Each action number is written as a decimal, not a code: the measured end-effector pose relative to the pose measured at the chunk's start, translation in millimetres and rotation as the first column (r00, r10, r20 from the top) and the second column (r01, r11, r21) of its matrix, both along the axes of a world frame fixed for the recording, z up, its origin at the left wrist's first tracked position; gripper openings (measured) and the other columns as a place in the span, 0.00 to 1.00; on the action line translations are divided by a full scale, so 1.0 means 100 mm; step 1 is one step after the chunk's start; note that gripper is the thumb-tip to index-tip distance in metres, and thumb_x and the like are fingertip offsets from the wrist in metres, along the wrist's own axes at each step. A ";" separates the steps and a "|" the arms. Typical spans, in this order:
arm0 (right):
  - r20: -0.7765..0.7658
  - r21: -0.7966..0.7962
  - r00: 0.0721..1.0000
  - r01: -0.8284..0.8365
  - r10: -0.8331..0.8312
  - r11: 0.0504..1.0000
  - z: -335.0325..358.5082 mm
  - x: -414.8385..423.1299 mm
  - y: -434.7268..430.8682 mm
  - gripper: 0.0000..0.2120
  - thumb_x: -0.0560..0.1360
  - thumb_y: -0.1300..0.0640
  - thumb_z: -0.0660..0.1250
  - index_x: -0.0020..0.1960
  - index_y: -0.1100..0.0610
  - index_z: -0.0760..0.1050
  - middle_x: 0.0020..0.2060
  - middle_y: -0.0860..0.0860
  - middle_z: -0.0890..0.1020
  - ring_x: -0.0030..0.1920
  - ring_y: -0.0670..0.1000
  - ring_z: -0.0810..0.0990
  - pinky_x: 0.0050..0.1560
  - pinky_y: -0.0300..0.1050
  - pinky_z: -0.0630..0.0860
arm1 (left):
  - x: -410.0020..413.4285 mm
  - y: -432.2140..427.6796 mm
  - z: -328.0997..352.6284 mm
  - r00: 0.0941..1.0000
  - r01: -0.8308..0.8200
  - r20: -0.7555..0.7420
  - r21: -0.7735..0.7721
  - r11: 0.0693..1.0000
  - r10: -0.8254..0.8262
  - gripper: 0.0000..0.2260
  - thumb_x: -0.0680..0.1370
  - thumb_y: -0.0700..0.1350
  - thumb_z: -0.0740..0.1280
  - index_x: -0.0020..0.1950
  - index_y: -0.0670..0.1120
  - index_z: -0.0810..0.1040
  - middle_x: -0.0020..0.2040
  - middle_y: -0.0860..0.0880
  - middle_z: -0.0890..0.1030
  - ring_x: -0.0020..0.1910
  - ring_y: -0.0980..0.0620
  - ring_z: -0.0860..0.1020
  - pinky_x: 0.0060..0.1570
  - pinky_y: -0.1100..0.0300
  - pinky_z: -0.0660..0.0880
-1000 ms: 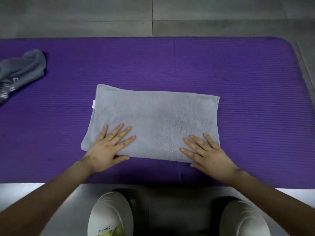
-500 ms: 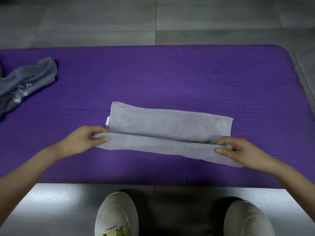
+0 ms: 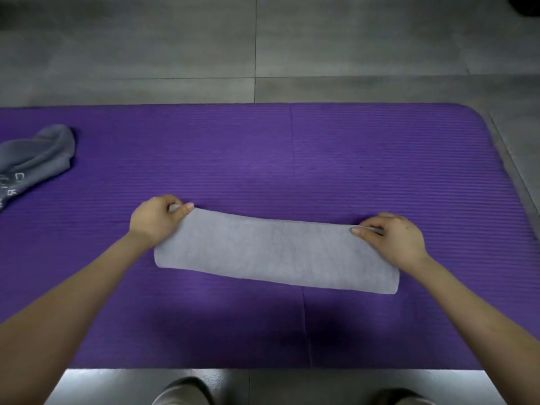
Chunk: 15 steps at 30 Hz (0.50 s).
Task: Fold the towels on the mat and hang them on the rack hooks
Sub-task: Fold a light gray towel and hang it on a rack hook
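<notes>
Crumpled dark grey towel (image 3: 38, 159) at far left of purple mat (image 3: 292, 159). Left hand (image 3: 157, 220) pinches far-left corner of light grey towel (image 3: 274, 252), which lies mid-mat folded into a long strip. Right hand (image 3: 394, 238) pinches its far-right corner, both hands' fingers curled on cloth

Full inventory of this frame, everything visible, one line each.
light grey towel: 1, light grey, folded into a long strip, mid-mat
dark grey cloth: 1, dark grey with white lettering, crumpled at the mat's left, partly out of frame
mat: 1, purple, ribbed, on the floor
floor: grey tiles, around the mat
shoes: 2, pale, bottom edge, cut off
left hand: 1, pinches the towel's far left corner
right hand: 1, pinches the towel's far right corner
</notes>
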State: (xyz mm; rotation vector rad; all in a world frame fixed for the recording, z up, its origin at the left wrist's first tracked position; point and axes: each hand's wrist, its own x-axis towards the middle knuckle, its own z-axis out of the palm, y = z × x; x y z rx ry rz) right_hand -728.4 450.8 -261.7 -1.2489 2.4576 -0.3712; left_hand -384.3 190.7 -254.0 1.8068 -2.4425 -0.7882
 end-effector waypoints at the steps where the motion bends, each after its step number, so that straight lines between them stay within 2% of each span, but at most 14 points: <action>1: -0.014 -0.043 1.000 -0.006 0.006 0.999 -0.04 -0.01 -0.01 0.12 0.71 0.40 0.68 0.46 0.46 0.82 0.43 0.46 0.81 0.50 0.52 0.77 0.52 0.47 0.70 | -0.02 0.02 -0.05 0.998 0.017 0.062 -0.043 0.999 -0.014 0.15 0.77 0.57 0.62 0.46 0.47 0.79 0.44 0.46 0.81 0.48 0.43 0.77 0.46 0.54 0.69; 4: -0.046 -0.094 0.999 -0.011 0.007 0.995 -0.16 -0.05 -0.02 0.13 0.71 0.39 0.68 0.43 0.48 0.82 0.41 0.47 0.80 0.49 0.54 0.76 0.54 0.50 0.65 | -0.06 0.10 -0.17 0.972 0.077 0.232 -0.189 0.979 -0.032 0.15 0.79 0.55 0.59 0.50 0.45 0.78 0.46 0.42 0.82 0.51 0.40 0.76 0.53 0.50 0.66; 6: -0.056 -0.085 0.998 0.008 -0.013 0.996 -0.21 -0.07 -0.05 0.18 0.69 0.34 0.65 0.42 0.47 0.81 0.40 0.46 0.78 0.48 0.53 0.74 0.53 0.48 0.61 | -0.09 0.16 -0.22 0.959 0.064 0.282 -0.230 0.971 0.004 0.15 0.79 0.53 0.59 0.51 0.43 0.77 0.48 0.40 0.81 0.52 0.38 0.75 0.53 0.48 0.64; 9: -0.092 -0.037 0.995 0.030 -0.033 0.999 -0.24 -0.06 -0.07 0.29 0.64 0.26 0.54 0.44 0.48 0.80 0.41 0.47 0.77 0.48 0.53 0.73 0.51 0.48 0.59 | -0.11 0.24 -0.29 0.967 0.064 0.254 -0.352 0.934 0.030 0.12 0.78 0.46 0.64 0.54 0.38 0.76 0.51 0.33 0.76 0.53 0.34 0.72 0.60 0.39 0.61; 11: -0.260 -0.063 0.965 0.000 -0.017 0.998 -0.17 -0.02 -0.07 0.30 0.66 0.29 0.54 0.50 0.50 0.80 0.45 0.51 0.79 0.48 0.57 0.74 0.51 0.50 0.61 | -0.13 0.30 -0.24 0.980 0.121 0.198 -0.511 0.851 -0.021 0.11 0.74 0.41 0.66 0.55 0.38 0.75 0.52 0.33 0.74 0.53 0.33 0.72 0.65 0.36 0.58; 13: -0.431 -0.245 0.902 -0.103 -0.014 0.964 -0.01 0.16 -0.05 0.22 0.72 0.39 0.59 0.52 0.54 0.80 0.46 0.55 0.80 0.45 0.59 0.76 0.48 0.53 0.65 | -0.23 0.45 -0.16 0.963 0.260 0.116 -0.631 0.731 -0.243 0.15 0.70 0.38 0.64 0.56 0.41 0.74 0.53 0.38 0.76 0.51 0.36 0.73 0.63 0.41 0.62; 14: -0.469 -0.345 0.883 -0.216 0.032 0.913 0.05 0.30 -0.04 0.18 0.74 0.44 0.61 0.50 0.56 0.81 0.45 0.55 0.80 0.43 0.59 0.76 0.46 0.53 0.66 | -0.31 0.58 -0.12 0.905 0.369 0.084 -0.641 0.673 -0.416 0.16 0.69 0.38 0.63 0.57 0.43 0.73 0.53 0.40 0.77 0.50 0.38 0.74 0.60 0.44 0.65; 15: -0.479 -0.399 0.865 -0.367 0.150 0.840 0.09 0.48 -0.01 0.14 0.75 0.48 0.62 0.49 0.57 0.81 0.44 0.55 0.81 0.42 0.58 0.76 0.46 0.52 0.68 | -0.39 0.75 -0.09 0.813 0.474 0.038 -0.622 0.623 -0.581 0.15 0.71 0.39 0.63 0.57 0.44 0.74 0.53 0.42 0.78 0.50 0.40 0.74 0.58 0.46 0.66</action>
